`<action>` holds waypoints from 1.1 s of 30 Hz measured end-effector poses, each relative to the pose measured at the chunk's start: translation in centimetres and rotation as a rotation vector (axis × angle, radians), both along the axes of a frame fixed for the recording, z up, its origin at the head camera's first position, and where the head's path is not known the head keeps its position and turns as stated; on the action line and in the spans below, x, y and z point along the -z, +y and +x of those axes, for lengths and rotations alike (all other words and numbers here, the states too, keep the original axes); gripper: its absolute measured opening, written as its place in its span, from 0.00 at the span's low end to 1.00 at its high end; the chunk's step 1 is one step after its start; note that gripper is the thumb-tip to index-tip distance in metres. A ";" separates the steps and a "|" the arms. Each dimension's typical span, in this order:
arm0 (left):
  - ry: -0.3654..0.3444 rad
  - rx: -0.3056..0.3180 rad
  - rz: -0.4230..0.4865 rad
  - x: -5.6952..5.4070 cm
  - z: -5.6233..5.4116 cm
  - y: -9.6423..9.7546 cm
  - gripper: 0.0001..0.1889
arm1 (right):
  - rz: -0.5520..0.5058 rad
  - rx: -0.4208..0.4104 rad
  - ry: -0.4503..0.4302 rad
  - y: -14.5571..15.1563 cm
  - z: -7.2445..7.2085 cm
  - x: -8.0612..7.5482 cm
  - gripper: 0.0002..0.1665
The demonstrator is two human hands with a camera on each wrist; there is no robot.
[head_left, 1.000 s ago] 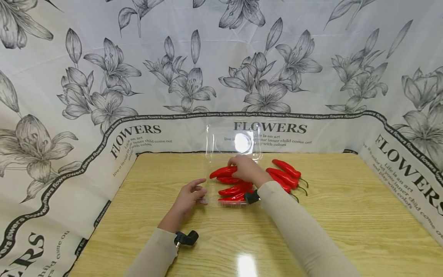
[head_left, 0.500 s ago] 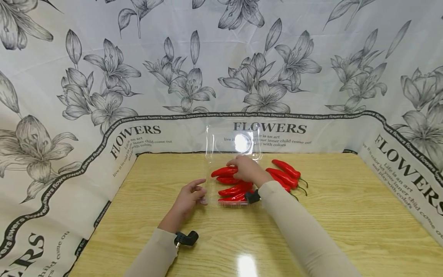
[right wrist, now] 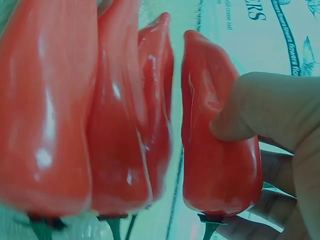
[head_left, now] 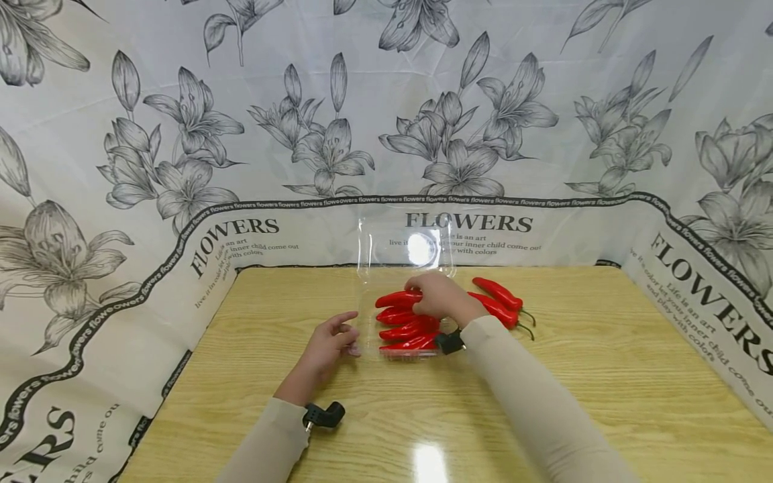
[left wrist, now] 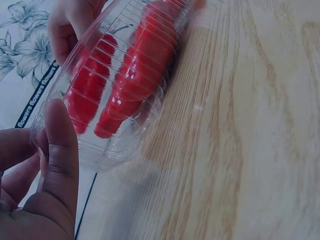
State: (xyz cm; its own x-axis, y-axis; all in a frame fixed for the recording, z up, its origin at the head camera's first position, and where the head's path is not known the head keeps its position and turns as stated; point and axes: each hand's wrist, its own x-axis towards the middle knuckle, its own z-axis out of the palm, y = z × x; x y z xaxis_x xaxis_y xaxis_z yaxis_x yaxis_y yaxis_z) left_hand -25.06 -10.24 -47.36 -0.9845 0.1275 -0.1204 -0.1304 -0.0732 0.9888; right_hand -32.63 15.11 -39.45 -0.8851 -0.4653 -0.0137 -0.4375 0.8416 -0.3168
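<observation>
A clear plastic clamshell box stands open on the table with its lid raised at the back. Several red chili peppers lie side by side in it. My right hand pinches one red chili pepper between thumb and fingers at the back of the box; the right wrist view shows the thumb on this chili pepper, with others alongside. At the box's left side is my left hand. The left wrist view shows its thumb and fingers pinching the box's rim.
More red chili peppers with green stems lie on the wooden table, right of the box. A floral cloth hangs along the table's back and sides. Each wrist carries a small black camera.
My right hand has shifted slightly right with its chili pepper. The gap among the chili peppers in the box has narrowed. My left hand stays in place.
</observation>
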 end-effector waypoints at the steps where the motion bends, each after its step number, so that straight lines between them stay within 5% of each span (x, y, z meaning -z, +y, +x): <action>1: 0.005 0.004 -0.003 0.0 0.0 0.0 0.25 | -0.006 -0.001 0.009 0.2 0.1 -0.1 0.26; 13: 0.016 0.022 0.002 -0.3 0.1 -0.1 0.25 | -0.139 0.061 0.002 2.7 1.5 -2.7 0.26; 33: 0.011 0.015 -0.007 -0.1 0.1 -0.1 0.25 | -0.225 0.148 0.126 7.8 3.4 -3.3 0.27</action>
State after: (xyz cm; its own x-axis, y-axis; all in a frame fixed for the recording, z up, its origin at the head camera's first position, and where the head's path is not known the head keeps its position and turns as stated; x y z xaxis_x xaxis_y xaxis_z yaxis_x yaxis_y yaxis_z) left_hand -25.00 -10.32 -47.23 -0.9838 0.1417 -0.1102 -0.1202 -0.0640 0.9907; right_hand -29.24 22.89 -36.19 -0.9316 -0.3102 0.1896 -0.3633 0.8140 -0.4532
